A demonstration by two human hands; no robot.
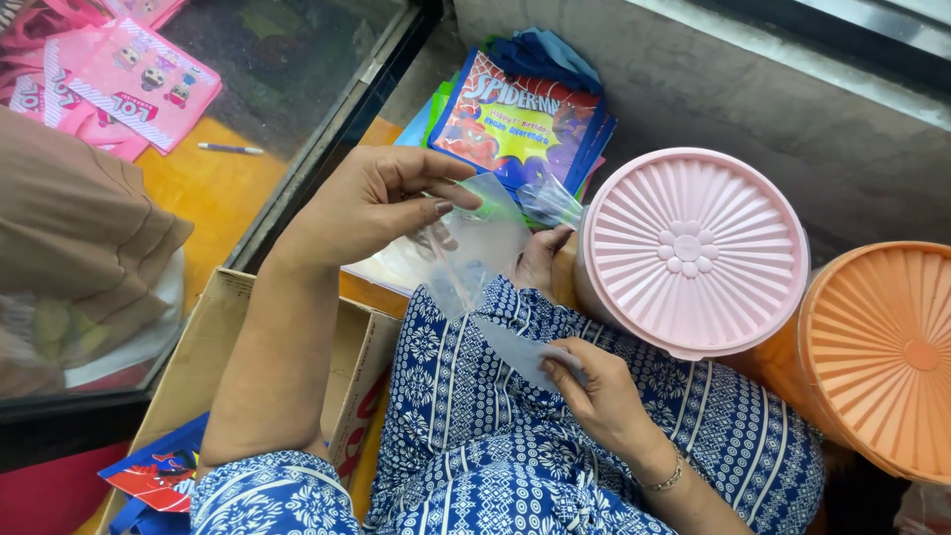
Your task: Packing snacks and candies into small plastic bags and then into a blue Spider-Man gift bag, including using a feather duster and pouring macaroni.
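Your left hand [371,203] pinches the upper end of a clear plastic bag [475,253] between thumb and fingers, and your right hand [594,391] grips its lower end. The bag stretches between them over your lap, its long axis running from upper left down to lower right. Its see-through film is hard to trace against your blue patterned dress [475,436]. Behind it, a stack of printed party bags [520,124] is partly covered. The pink lidded tub [693,248] stands just beside; the orange tub [882,357] is cut off at the right edge.
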